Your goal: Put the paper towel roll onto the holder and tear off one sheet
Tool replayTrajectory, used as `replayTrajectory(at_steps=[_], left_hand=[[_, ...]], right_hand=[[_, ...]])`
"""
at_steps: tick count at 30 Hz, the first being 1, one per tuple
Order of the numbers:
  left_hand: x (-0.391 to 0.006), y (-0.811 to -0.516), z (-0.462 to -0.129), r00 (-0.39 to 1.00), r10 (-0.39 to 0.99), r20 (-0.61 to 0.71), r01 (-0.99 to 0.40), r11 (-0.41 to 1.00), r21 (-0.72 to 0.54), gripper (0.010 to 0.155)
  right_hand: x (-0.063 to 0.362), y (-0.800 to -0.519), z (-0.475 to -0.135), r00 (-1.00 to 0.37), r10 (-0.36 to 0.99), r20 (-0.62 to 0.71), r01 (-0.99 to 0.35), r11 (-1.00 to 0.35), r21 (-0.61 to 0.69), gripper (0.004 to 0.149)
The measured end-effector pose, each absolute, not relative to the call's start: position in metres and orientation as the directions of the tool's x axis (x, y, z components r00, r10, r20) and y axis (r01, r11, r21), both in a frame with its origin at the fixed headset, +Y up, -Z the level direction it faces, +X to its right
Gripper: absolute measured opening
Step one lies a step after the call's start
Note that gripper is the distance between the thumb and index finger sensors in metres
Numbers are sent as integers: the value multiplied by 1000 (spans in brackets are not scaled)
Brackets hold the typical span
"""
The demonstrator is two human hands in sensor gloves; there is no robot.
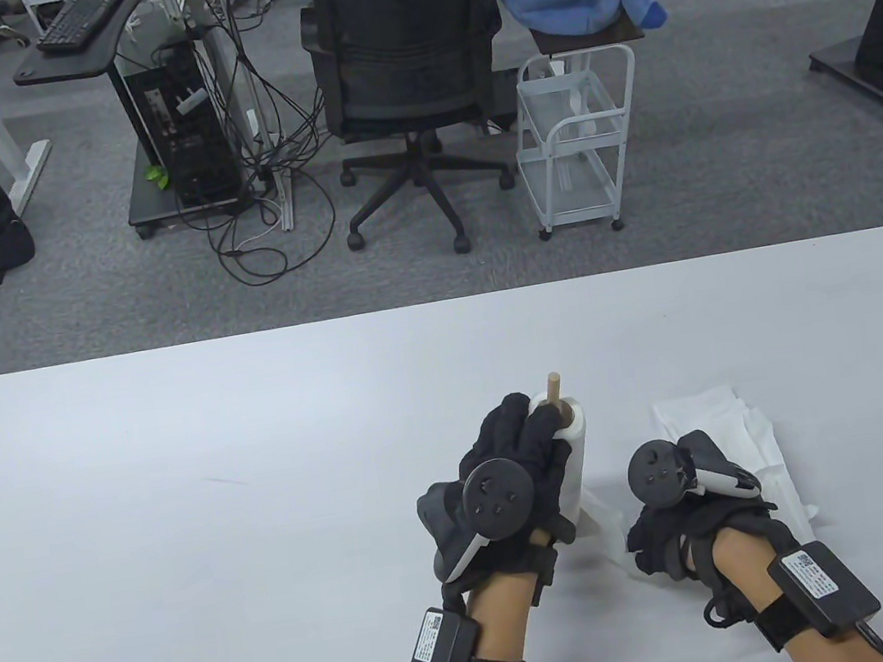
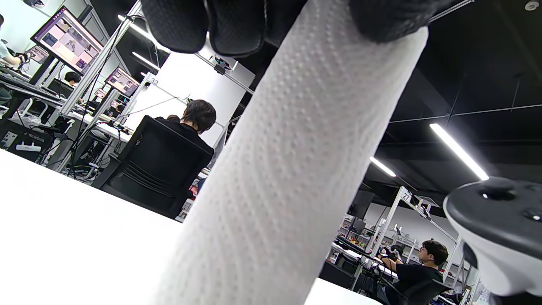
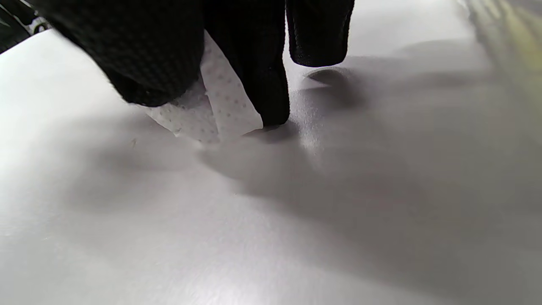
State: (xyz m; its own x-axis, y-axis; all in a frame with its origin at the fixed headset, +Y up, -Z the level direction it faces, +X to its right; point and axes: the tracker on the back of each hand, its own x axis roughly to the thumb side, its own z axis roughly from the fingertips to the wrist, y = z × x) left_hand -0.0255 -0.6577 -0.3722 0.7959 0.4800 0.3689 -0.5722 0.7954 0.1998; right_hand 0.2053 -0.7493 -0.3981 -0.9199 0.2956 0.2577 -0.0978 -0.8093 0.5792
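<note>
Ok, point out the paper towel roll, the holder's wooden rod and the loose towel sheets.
paper towel roll (image 1: 578,451): table view, its side wall.
wooden rod (image 1: 553,385): table view, its tip.
loose towel sheets (image 1: 724,421): table view, far part.

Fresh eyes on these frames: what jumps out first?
Near the front edge of the white table, the black-gloved left hand grips the top of a white paper towel roll standing upright on a wooden holder post. Just to its right, the black-gloved right hand pinches the corner of a white paper towel sheet low over the table. A crumpled white towel pile lies beyond that hand.
</note>
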Motion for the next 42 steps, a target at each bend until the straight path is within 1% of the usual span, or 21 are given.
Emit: replayTrajectory(at_steps=[4, 9, 11, 12, 15, 16, 17, 18, 19, 21, 23, 25, 27, 30, 31, 33, 35, 38, 42], left_hand=[[-26, -658, -372, 795, 483, 366, -575, 794, 200, 48], [-27, -657, -372, 803, 473, 362, -565, 797, 212, 48], [-27, -657, -372, 811, 458, 364, -553, 804, 219, 48], [-26, -656, -372, 812, 456, 363, -551, 804, 224, 48], [-25, -655, -371, 830, 426, 359, -524, 816, 243, 47], [-24, -655, -371, 833, 419, 361, -518, 819, 246, 47], [-23, -655, -370, 829, 424, 365, -524, 818, 240, 47], [-22, -655, -370, 823, 434, 367, -533, 814, 231, 47], [-22, -655, -370, 821, 436, 368, -535, 813, 229, 48], [-22, -655, -370, 824, 433, 365, -530, 816, 231, 48], [-23, -656, -371, 815, 448, 367, -545, 808, 223, 48], [-24, -657, -371, 811, 455, 368, -551, 805, 218, 48], [-24, -657, -371, 810, 456, 368, -552, 805, 218, 48], [-23, -657, -370, 808, 460, 369, -556, 803, 214, 48], [-23, -657, -370, 807, 461, 369, -556, 803, 214, 48], [-23, -658, -370, 806, 464, 368, -559, 802, 213, 48], [-23, -658, -370, 804, 467, 368, -561, 800, 211, 48], [-23, -658, -370, 805, 466, 368, -560, 801, 212, 49], [-23, -658, -371, 803, 466, 370, -562, 799, 213, 48]], right_hand=[[205, -749, -396, -926, 285, 247, -87, -799, 596, 37], [204, -748, -393, -942, 239, 237, -45, -788, 614, 37], [205, -745, -391, -938, 253, 236, -54, -780, 623, 37], [208, -742, -388, -944, 258, 204, -67, -757, 650, 36], [214, -736, -383, -948, 260, 181, -82, -755, 651, 36], [218, -727, -381, -931, 322, 175, -135, -745, 653, 36], [223, -714, -380, -888, 418, 191, -218, -750, 624, 36], [228, -700, -379, -856, 473, 211, -280, -766, 578, 37], [235, -683, -377, -822, 516, 241, -346, -789, 507, 37], [251, -648, -370, -756, 561, 338, -450, -820, 354, 37], [271, -616, -356, -670, 624, 403, -583, -778, 235, 36], [289, -595, -345, -631, 643, 434, -642, -747, 174, 36], [312, -572, -332, -597, 666, 447, -684, -714, 150, 37], [337, -554, -322, -586, 700, 409, -705, -689, 168, 37], [349, -548, -320, -600, 708, 373, -706, -688, 169, 37], [363, -545, -321, -619, 712, 332, -702, -691, 174, 37], [376, -548, -329, -620, 734, 279, -716, -674, 182, 37], [390, -565, -352, -647, 737, 195, -714, -675, 186, 37], [393, -601, -389, -702, 707, 83, -679, -700, 220, 36]])
